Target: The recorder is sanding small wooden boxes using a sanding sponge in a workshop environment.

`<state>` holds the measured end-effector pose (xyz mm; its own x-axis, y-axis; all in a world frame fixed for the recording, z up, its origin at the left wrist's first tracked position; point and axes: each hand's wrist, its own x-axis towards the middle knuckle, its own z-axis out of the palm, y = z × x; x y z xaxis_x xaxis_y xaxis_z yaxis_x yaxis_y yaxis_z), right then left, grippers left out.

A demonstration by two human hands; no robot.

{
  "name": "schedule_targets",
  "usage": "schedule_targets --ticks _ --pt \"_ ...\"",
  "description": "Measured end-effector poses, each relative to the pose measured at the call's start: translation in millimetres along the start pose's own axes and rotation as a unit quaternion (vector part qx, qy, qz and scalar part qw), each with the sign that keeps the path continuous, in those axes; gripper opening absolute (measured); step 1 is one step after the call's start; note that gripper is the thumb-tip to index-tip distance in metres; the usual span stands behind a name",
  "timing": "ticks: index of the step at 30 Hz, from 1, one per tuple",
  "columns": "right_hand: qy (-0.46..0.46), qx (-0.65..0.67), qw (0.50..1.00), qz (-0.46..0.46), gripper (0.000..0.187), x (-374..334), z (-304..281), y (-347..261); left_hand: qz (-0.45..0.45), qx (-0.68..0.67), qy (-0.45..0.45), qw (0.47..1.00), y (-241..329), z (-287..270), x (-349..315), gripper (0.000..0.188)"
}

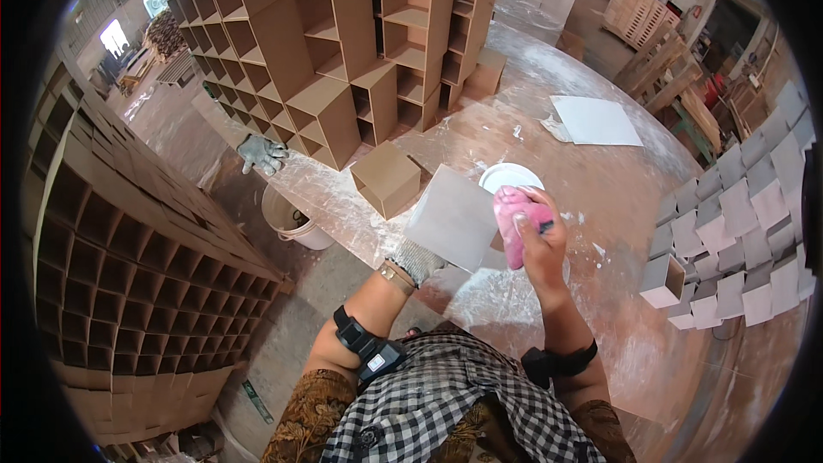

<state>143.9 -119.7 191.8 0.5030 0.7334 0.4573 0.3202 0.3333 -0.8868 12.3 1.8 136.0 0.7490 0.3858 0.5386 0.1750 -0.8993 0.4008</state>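
Note:
My left hand [417, 263], in a pale knitted work glove, is closed on the near edge of a box [453, 216] with a whitish-grey face. The box is tilted above the table. My right hand [543, 249] is bare and grips a crumpled pink cloth [512, 221] just right of the box. A round white tub [507, 176] sits on the table behind the cloth, partly hidden by it. Left of the held box stands a plain brown box [385, 180].
Stacked brown open boxes [343, 111] rise at the back of the table [591, 197], which carries white smears. A grey glove [261, 154] lies at its left edge, above a white bucket [296, 219]. Whitish boxes [737, 206] pile up at right; a white sheet [597, 120] lies farther back.

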Motion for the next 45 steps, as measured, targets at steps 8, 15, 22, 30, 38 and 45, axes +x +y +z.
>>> schedule_targets --ticks 8,15,22,30,38,45 --pt "-0.122 -0.152 0.967 -0.165 0.036 -62 15 -1 -0.102 -0.140 0.014 0.985 4 -3 15 0.026" --pt "0.014 0.020 0.995 -0.100 0.030 -73 5 1 -0.049 0.077 0.045 0.995 16 -21 19 0.024" --pt "0.016 -0.207 0.956 -0.208 0.035 -39 31 -20 -0.187 -0.312 0.112 0.925 0 19 16 0.027" --pt "0.140 -0.249 0.935 -0.213 0.036 -68 8 11 -0.117 0.014 0.133 0.984 22 -23 32 0.023" --pt "0.118 -0.177 0.942 -0.258 0.035 -56 14 -7 -0.110 -0.009 0.159 0.981 28 -25 34 0.022" --pt "0.026 -0.332 0.871 -0.360 0.044 -33 50 -32 -0.171 -0.233 0.201 0.936 3 6 27 0.023"
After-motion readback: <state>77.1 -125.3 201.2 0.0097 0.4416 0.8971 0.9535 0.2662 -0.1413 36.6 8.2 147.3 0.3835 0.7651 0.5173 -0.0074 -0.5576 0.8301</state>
